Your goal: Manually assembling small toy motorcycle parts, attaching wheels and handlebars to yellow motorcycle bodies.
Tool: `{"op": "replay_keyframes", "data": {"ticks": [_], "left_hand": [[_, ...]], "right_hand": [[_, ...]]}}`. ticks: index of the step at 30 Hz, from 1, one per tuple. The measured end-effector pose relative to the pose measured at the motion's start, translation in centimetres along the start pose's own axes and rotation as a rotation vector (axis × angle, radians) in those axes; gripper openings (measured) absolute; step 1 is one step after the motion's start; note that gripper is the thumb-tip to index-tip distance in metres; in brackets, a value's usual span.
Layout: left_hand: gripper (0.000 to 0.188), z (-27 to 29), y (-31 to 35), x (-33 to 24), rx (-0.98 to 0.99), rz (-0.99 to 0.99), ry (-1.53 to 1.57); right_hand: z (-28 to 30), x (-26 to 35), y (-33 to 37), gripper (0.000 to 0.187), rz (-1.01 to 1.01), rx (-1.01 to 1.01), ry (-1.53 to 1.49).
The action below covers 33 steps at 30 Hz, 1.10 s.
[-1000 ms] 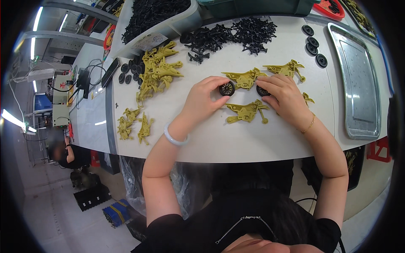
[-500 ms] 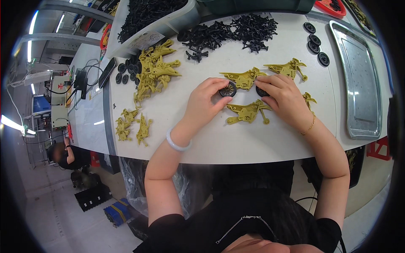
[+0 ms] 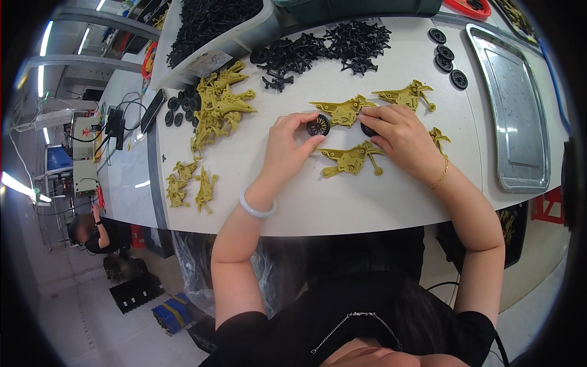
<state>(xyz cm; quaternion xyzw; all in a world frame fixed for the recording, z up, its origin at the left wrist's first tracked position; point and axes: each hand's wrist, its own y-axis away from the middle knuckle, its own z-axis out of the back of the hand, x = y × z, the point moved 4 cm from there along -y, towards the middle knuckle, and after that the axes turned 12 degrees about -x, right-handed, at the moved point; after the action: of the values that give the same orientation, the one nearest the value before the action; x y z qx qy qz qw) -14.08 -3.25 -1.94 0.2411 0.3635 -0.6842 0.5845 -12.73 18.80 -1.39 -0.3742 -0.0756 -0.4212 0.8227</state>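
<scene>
My left hand (image 3: 287, 147) pinches a black spoked toy wheel (image 3: 318, 126) between thumb and fingers, its face turned up. My right hand (image 3: 398, 136) closes on a second black wheel (image 3: 367, 130), mostly hidden under its fingers. Just beyond both wheels lies an olive-yellow toy motorcycle body half (image 3: 340, 112), its right end touched or covered by my right fingertips. A similar body half (image 3: 350, 160) rests nearer to me, between my hands. Another body half (image 3: 405, 96) sits beyond my right hand, and one more yellow part (image 3: 439, 139) is partly hidden behind that hand.
Heaped yellow parts (image 3: 220, 107) and loose black wheels (image 3: 181, 107) lie at the left. Black small parts (image 3: 358, 46) are piled at the back beside a plastic bin (image 3: 235, 46). Several wheels (image 3: 459, 79) line the right, near a metal tray (image 3: 531, 122). A co-worker (image 3: 101, 235) is far left.
The whole view has shifted slightly, moving the table's contents a little left and up. The left wheel sits marginally farther left of the body half. Both hands keep their grip.
</scene>
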Motion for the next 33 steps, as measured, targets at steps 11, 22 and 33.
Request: {"op": "replay_keyframes", "data": {"ticks": [11,22,33], "left_hand": [[0.038,-0.8,-0.4,0.5,-0.016,-0.218,-0.026],[0.041,-0.6,-0.2,2.8,-0.178,-0.232,0.100],[0.012,22.5,-4.8,14.8,-0.732,0.011,-0.558]], "right_hand": [[0.1,-0.2,0.6,0.037,-0.018,0.034,0.044],[8.2,-10.9,0.1,0.035,-0.313,-0.505,0.365],[9.1,-15.0,5.6,0.027,-0.453,-0.133,0.455]]}}
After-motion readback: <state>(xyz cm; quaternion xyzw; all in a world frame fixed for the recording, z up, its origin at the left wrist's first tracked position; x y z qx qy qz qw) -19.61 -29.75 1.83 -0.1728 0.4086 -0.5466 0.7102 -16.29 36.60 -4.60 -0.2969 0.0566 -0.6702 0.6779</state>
